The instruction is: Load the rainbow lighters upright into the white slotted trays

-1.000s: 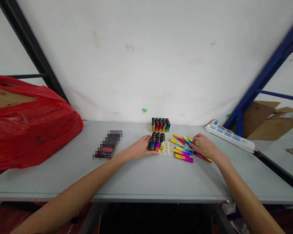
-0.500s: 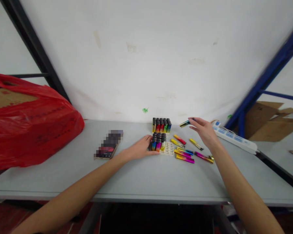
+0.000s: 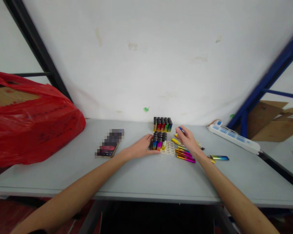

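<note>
My left hand rests on the table, its fingers and thumb around the left side of a tray partly filled with upright lighters. Bare round slots show in the white tray on its right side. Behind it stands a full block of colourful lighters. My right hand is closed over the loose lighters, a small blue piece showing at its fingers; what it holds is mostly hidden. Several shiny lighters lie below and left of it. A blue-gold lighter lies farther right.
A red plastic bag with a box inside fills the left of the table. A phone lies right of it. A white power strip and cardboard boxes are at the right.
My right hand has moved left and down toward the loose lighters. A blue-gold lighter now lies at the right of the pile. My left hand has stayed at the tray.
</note>
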`<state>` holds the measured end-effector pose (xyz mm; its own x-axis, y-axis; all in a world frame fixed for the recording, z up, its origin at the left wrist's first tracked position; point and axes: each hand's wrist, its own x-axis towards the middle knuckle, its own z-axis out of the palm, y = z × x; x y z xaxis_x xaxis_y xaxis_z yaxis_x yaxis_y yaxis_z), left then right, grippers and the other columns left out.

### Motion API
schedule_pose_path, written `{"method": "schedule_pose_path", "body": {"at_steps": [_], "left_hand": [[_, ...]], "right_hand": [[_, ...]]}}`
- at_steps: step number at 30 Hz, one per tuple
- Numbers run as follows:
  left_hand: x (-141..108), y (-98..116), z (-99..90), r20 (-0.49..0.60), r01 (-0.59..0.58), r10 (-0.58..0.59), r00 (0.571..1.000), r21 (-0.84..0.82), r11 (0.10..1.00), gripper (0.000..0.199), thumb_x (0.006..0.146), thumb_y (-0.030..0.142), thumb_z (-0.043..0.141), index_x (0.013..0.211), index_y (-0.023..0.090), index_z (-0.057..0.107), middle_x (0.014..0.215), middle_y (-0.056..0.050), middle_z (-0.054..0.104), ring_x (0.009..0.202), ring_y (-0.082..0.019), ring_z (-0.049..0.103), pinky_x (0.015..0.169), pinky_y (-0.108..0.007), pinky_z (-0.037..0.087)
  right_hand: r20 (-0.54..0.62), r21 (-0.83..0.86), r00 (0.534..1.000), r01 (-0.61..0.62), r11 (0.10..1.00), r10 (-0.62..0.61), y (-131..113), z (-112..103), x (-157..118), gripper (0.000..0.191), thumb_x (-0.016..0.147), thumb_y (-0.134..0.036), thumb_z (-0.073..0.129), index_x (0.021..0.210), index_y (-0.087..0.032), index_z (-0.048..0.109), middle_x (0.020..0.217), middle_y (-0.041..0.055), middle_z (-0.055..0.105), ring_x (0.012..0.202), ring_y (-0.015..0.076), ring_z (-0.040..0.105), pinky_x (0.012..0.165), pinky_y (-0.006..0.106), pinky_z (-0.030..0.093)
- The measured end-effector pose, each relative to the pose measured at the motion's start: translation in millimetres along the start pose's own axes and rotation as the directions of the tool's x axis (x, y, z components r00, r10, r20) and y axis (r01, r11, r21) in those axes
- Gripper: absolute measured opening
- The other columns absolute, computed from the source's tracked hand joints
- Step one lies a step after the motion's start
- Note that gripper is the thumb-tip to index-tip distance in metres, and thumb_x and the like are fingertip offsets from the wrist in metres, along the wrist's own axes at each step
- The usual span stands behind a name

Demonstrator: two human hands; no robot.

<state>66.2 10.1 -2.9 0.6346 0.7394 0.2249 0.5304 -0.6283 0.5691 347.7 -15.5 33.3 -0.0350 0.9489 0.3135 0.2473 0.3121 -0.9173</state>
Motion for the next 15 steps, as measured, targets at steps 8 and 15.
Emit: {"method": "schedule_pose_path", "body": {"at_steps": [8, 15], "left_hand": [[0.4, 0.6, -1.0, 0.006, -0.003, 0.003, 1.0, 0.005, 1.0, 0.085, 0.092, 0.069, 0.084, 0.156, 0.019, 0.058, 0.154, -0.021, 0.064, 0.144, -0.043, 0.062, 0.128, -0.055, 0.047], [0.1, 0.2, -0.8, -0.012, -0.026, 0.026, 1.0, 0.0, 1.0, 0.084, 0.093, 0.068, 0.084, 0.156, 0.019, 0.058, 0.153, -0.02, 0.066, 0.143, -0.043, 0.062, 0.129, -0.057, 0.046]], "right_hand": [[-0.077, -0.326, 0.99, 0.091, 0.941, -0.122, -0.4, 14.9, -9.6, 0.065, 0.095, -0.078, 0.055, 0.061, -0.027, 0.034, 0.06, -0.0035, 0.031, 0.061, 0.0141, 0.032, 0.06, 0.032, 0.025], [-0.089, -0.38, 0.987, 0.091, 0.92, -0.134, 2.1, 16.2, -8.3, 0.054, 0.095, -0.069, 0.05, 0.064, -0.027, 0.038, 0.059, -0.0029, 0.039, 0.061, 0.0156, 0.037, 0.061, 0.032, 0.027]]}}
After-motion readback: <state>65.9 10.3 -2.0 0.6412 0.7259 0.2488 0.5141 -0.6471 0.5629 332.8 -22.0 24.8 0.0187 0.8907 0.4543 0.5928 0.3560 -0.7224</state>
